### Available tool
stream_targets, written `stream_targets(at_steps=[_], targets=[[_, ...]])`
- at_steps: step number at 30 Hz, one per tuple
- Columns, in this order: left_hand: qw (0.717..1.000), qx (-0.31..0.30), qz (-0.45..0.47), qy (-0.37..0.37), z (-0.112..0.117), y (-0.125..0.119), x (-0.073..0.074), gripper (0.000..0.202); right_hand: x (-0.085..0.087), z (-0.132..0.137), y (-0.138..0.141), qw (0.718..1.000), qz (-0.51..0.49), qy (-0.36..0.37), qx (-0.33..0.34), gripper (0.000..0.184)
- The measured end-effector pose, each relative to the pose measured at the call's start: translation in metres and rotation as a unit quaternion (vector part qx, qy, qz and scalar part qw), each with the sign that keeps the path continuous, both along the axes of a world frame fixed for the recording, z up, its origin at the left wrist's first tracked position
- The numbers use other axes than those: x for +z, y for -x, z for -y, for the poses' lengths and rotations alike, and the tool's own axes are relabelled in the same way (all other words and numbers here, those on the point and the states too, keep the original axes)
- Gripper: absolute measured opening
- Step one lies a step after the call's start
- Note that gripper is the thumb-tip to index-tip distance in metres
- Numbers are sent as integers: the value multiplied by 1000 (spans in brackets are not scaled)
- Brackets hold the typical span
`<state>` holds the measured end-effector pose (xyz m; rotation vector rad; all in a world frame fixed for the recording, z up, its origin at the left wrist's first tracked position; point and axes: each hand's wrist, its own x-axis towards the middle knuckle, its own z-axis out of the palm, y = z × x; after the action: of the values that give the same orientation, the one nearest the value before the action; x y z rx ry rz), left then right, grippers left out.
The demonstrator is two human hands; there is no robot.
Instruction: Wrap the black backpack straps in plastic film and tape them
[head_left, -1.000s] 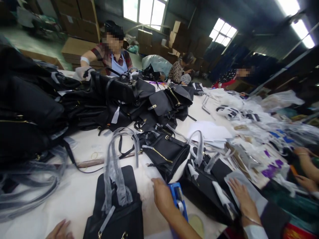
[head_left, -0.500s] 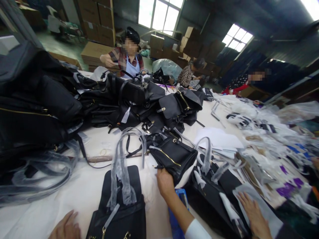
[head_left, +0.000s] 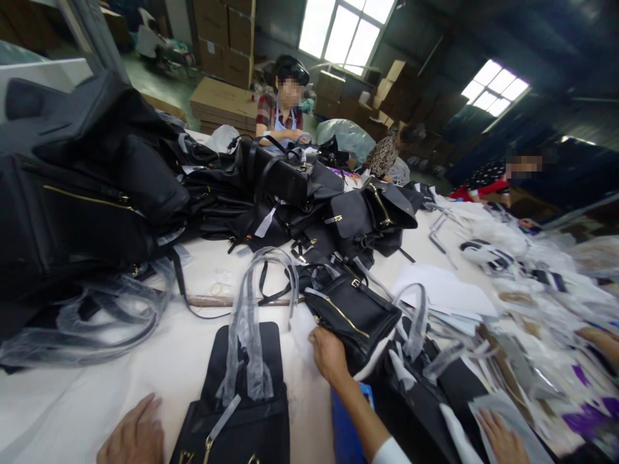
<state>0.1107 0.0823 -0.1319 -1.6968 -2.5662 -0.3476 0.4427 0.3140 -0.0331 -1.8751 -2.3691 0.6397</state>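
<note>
A black bag [head_left: 236, 419] with a raised flap, a gold zip and plastic-wrapped handles [head_left: 246, 322] lies before me. To its left my left hand [head_left: 133, 432] rests on the white tabletop, fingers loosely spread and holding nothing. My right hand [head_left: 329, 354] reaches past the bag on the other side. Its fingers are closed at the lower left edge of a second black bag [head_left: 355, 309], which has a slanting gold zip and a small buckle. A blue box-like thing [head_left: 345, 425] is partly hidden under my right forearm.
A co-worker's hand [head_left: 503, 435] lies on grey sheeting over another black bag [head_left: 406, 412]. Black bags [head_left: 290, 187] pile up at the back, with a large heap [head_left: 77, 193] at left. White sheets [head_left: 440, 293] and plastic wrapping cover the right. Several people work beyond.
The view has swung left, shifting the scene rightward in the picture. My right hand stays at the bag's edge. The person opposite has drawn an outstretched arm in.
</note>
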Motion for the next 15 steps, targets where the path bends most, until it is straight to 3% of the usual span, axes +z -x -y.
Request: stream_targets(at_steps=[6,10,12,15], targets=[[1000,-8,0,22,-1,4,2,40,3,-3,-12,992,-107,53,31,24],[997,-7,62,38,-5,13,9,40,3,0,-10,994,-106,16,-2,29],[992,-4,122,17,-9,11,24,41,6,9,-4,996,-91,-16,-19,31],[969,11,245,-26,-18,-12,62,40,17,25,4,995,-80,-57,-14,32]])
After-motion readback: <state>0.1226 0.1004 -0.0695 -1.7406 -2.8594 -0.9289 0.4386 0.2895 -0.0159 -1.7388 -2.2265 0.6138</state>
